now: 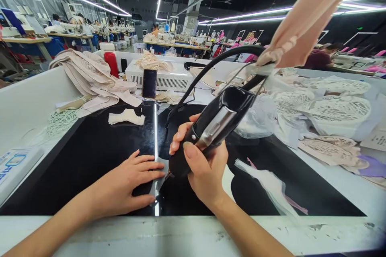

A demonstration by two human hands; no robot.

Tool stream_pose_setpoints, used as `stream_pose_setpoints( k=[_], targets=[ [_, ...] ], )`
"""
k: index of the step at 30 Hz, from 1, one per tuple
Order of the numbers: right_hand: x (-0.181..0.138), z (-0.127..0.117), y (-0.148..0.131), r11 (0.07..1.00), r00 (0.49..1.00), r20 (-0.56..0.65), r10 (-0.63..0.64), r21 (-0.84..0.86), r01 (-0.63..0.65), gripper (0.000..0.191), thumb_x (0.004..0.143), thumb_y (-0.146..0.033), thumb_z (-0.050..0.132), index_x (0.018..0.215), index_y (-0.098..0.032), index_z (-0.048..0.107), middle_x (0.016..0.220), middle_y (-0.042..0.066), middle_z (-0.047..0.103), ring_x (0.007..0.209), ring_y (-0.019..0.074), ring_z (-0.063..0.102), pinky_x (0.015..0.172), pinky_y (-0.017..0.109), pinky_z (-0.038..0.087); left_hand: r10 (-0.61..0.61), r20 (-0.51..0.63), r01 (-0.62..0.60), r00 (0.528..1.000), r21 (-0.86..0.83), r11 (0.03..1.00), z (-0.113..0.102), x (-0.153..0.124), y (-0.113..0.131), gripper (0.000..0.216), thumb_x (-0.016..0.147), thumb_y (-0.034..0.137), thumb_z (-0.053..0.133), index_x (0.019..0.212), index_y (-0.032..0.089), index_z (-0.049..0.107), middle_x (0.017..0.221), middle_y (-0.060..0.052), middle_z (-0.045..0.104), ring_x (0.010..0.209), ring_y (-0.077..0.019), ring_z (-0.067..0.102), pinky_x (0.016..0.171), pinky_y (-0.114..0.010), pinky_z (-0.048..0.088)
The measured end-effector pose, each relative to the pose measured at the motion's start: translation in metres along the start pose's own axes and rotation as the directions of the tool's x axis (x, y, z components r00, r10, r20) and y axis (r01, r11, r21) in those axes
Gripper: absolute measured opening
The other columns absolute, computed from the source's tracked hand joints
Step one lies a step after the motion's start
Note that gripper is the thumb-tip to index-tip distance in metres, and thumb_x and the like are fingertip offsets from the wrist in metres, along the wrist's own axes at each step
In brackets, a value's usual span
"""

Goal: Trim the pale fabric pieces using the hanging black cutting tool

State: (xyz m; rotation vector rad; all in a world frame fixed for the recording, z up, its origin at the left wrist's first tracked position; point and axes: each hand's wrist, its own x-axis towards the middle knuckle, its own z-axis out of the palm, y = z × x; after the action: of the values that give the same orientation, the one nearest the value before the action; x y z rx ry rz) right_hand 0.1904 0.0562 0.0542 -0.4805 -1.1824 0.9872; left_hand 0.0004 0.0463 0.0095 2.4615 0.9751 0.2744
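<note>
My right hand (200,164) is closed around the handle of a black hand tool (214,126) with a silver trigger plate and a thick black cable arching up behind it. The tool's tip points down at the black glossy work surface (90,156), close to my left fingertips. My left hand (132,184) lies flat on that surface with fingers stretched out, holding nothing. Whether something thin lies under the fingertips I cannot make out. A beige fabric strip (304,16) hangs from above right, over the tool's cable.
Beige garments (90,76) lie piled at the back left, with a small beige scrap (126,117) nearer. A white box (163,76), a phone (149,83) and a red cone (111,63) stand behind. Lace cups in plastic (331,108) fill the right. Other workers sit far back.
</note>
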Motion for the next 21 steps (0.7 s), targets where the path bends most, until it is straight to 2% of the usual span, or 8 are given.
stream_pose_setpoints(
  k=[7,14,21],
  targets=[
    [-0.0028,0.0052,0.0012,1.000,1.000,0.001,-0.001,0.024,0.001,0.024,0.083,-0.020,0.072,0.100,-0.026,0.056,0.085,-0.004,0.062,0.065,0.0104,0.058,0.058,0.025,0.052,-0.016,0.049,0.015,0.999,0.023,1.000,-0.0025,0.0000,0.0032,0.058,0.090,0.032,0.067,0.144,0.038,0.049,0.155,-0.001,0.047,0.147,-0.0290,0.035,0.120,-0.067,0.013],
    [-0.0024,0.0036,0.0015,1.000,1.000,0.008,-0.007,0.011,0.007,0.025,0.083,-0.018,0.070,0.100,-0.026,0.055,0.084,-0.005,0.062,0.063,0.0098,0.058,0.057,0.024,0.052,-0.010,0.035,0.010,0.999,-0.004,1.000,-0.0035,-0.0009,0.0037,0.058,0.088,0.031,0.068,0.143,0.037,0.051,0.153,-0.001,0.049,0.145,-0.0311,0.038,0.119,-0.068,0.014],
    [-0.0042,0.0052,-0.0011,1.000,1.000,0.009,0.017,0.002,-0.017,0.023,0.085,-0.018,0.069,0.102,-0.025,0.055,0.083,-0.004,0.063,0.064,0.0095,0.058,0.059,0.024,0.052,-0.002,0.038,0.002,0.999,0.001,1.000,-0.0023,-0.0003,0.0011,0.057,0.089,0.032,0.067,0.144,0.038,0.050,0.155,0.000,0.047,0.147,-0.0290,0.036,0.121,-0.065,0.012]
  ],
)
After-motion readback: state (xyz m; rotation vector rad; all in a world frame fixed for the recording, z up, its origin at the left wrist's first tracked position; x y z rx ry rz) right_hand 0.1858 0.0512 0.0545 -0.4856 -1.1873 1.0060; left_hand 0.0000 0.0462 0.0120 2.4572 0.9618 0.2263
